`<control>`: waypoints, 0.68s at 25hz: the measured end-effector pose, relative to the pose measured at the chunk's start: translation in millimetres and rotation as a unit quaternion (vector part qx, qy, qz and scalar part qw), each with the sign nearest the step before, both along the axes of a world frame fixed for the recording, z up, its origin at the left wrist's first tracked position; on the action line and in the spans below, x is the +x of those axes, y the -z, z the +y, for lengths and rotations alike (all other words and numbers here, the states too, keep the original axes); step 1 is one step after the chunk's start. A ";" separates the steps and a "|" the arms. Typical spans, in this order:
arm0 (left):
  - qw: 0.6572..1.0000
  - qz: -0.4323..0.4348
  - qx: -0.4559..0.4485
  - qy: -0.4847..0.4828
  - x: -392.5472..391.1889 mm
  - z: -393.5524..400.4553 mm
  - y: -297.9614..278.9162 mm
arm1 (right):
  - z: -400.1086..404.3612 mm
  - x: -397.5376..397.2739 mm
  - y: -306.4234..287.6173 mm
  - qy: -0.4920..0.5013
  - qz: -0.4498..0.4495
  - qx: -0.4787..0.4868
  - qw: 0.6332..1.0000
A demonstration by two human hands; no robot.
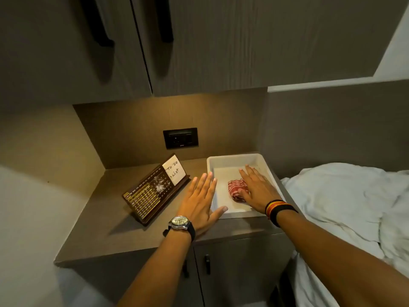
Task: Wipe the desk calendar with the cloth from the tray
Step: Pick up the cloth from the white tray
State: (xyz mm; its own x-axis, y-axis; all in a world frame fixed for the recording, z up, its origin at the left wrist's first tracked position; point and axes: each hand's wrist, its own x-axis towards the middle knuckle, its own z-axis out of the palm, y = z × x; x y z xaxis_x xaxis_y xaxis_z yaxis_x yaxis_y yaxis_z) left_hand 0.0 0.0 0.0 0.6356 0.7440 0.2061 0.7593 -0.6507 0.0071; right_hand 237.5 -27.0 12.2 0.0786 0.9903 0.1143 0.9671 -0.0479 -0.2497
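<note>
just both hands spread flat, left hand [200, 203] beside tray [232, 159] edge, right hand [257, 189] over cloth [238, 188]

Around your work area, not for wiping:
You see a black socket panel [180, 138] on the wall above the counter [106, 220], dark cabinet handles [164, 21] overhead, rumpled white bedding [345, 200] alongside.

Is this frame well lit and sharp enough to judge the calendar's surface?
Head view: warm under-cabinet light on the desk calendar, glare patch near its middle blurring some print; cloth in the tray evenly lit; wide-angle bending at the edges; both hands sharp.
</note>
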 end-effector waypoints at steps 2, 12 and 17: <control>1.000 0.005 -0.025 0.009 4.8 2.9 7.5 | 14.3 2.8 7.6 -0.023 0.014 -0.056 0.998; 0.993 0.039 -0.102 0.051 1.6 20.2 33.2 | 57.5 -0.1 43.4 -0.043 0.018 -0.142 0.989; 0.991 0.049 -0.097 0.078 -8.9 28.9 26.3 | 61.2 -9.9 45.1 0.016 0.035 -0.090 0.995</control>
